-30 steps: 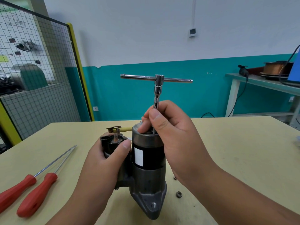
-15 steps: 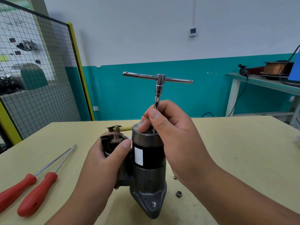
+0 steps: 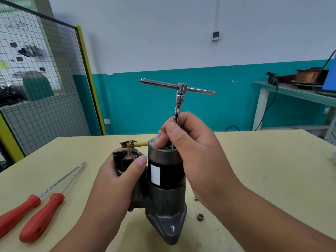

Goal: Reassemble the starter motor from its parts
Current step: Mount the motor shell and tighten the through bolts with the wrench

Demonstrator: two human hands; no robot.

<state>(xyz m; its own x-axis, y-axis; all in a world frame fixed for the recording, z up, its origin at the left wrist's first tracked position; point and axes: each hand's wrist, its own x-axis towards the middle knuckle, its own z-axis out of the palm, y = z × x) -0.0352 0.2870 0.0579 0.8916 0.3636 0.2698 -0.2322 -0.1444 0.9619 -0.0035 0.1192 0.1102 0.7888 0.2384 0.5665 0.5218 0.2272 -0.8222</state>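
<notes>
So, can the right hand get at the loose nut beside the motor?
Probably yes, once freed: the nut lies bare on the table just below the right hand, nothing between them, but that hand grips the T-wrench shaft.

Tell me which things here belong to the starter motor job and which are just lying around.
In the job: starter motor, held by left hand; T-handle wrench, shaft in right hand; loose nut, probably.
Lying about: two red screwdrivers; wire spool on side bench.
</notes>
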